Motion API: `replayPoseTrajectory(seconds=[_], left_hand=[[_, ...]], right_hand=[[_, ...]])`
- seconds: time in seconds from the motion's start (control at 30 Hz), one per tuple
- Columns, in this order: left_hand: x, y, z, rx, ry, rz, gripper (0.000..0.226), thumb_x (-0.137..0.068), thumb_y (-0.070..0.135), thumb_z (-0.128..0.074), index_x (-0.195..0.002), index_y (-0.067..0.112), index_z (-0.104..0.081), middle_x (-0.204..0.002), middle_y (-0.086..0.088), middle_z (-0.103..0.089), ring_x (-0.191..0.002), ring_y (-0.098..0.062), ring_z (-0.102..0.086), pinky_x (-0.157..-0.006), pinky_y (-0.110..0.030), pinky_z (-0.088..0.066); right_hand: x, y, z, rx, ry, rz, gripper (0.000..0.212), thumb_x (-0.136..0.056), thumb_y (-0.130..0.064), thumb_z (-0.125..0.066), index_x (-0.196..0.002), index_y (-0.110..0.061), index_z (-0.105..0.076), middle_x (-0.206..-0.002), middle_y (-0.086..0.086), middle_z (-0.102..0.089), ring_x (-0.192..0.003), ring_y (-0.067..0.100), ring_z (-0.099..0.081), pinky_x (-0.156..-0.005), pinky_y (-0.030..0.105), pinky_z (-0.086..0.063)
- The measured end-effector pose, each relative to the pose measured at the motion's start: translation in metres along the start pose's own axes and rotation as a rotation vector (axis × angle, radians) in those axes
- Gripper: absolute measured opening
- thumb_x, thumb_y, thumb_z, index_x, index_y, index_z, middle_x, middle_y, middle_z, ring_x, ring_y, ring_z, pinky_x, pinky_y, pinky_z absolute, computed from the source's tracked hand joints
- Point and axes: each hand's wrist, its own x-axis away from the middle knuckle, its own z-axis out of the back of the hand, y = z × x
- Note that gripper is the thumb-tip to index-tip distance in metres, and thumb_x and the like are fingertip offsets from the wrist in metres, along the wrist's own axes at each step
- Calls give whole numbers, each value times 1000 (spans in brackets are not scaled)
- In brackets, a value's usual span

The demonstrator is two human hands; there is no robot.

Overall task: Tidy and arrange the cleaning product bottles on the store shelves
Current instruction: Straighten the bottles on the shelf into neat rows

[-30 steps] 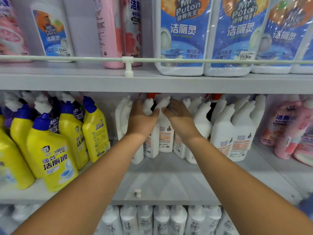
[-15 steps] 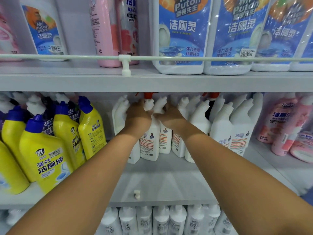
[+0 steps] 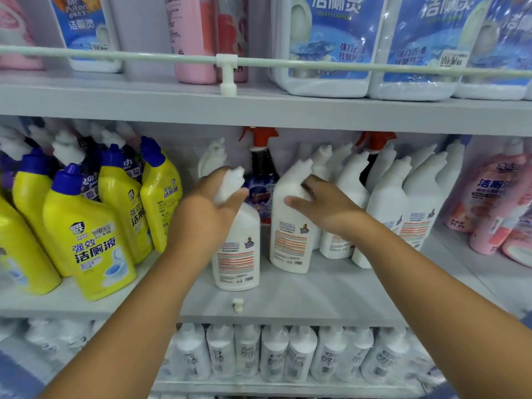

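Both arms reach into the middle shelf [image 3: 316, 295]; the left hand [image 3: 207, 214] is wrapped round the angled neck of a white bottle [image 3: 237, 254], fingers curled over its cap, and that bottle stands upright near the shelf's front edge, about mid-length; the right hand [image 3: 325, 208] grips the shoulder of a second white bottle [image 3: 290, 237], thumb across its front, the other fingers curled behind; this one stands just beside the first, slightly further back, a narrow gap between the two. Through that gap a dark spray bottle [image 3: 260, 180] with a red trigger shows against the back of the shelf. More white bottles [image 3: 403, 203] crowd behind and beyond the right hand toward the right end; pink bottles [image 3: 495, 203] fill that corner. Toward the left end stand yellow bottles [image 3: 86, 237] with blue caps. On the upper shelf [image 3: 259, 108], behind a thin rail [image 3: 144, 54], sit blue-labelled jugs [image 3: 328, 47]; whether either held bottle is lifted clear of the shelf I cannot tell.
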Motion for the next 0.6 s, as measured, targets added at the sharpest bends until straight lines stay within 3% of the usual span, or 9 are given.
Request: replayPoseTrajectory(seconds=[0.1,0.2,0.3,0.47,0.6], left_hand=[[15,-17,19,86,-47,114,50,-85,42,-78,-130,36,-56,-111,7,-69,-99,-18,-65,-80,-33,-51],[26,-32,28,198,-38,217,54,-79,32,-85,-124,37,-55,-104,17,-70,-92,-2,-68,-78,-32,-55],[29,-40,40,198,76,215,51,-81,26,-84,-123,36,-56,-98,19,-68,-81,11,-64,-65,-14,-50],[19,-49,65,76,175,241,55,-81,32,-84,-128,38,-56,-97,19,-65,-86,-5,-62,-68,-29,-46],[11,-60,74,28,227,259,55,-81,37,-84,-128,37,-56,-101,10,-66,-92,-20,-63,-77,-38,-52]], right_hand=[[18,12,-15,-118,-42,-62,59,-87,-37,-77,-137,-33,-44,-120,-13,-63,-105,12,-66,-85,32,-57],[28,14,-31,-251,1,-85,54,-85,-34,-80,-127,-37,-46,-116,-13,-64,-107,14,-65,-88,36,-56],[24,4,-47,-250,11,-46,51,-83,-34,-80,-124,-37,-49,-118,-10,-63,-108,16,-64,-95,44,-56],[10,-33,-74,-290,-44,44,53,-81,-38,-82,-125,-40,-52,-116,-14,-66,-106,13,-66,-94,44,-57],[0,-56,-99,-317,-84,79,57,-77,-36,-85,-127,-32,-57,-118,-10,-67,-105,13,-66,-93,41,-58]])
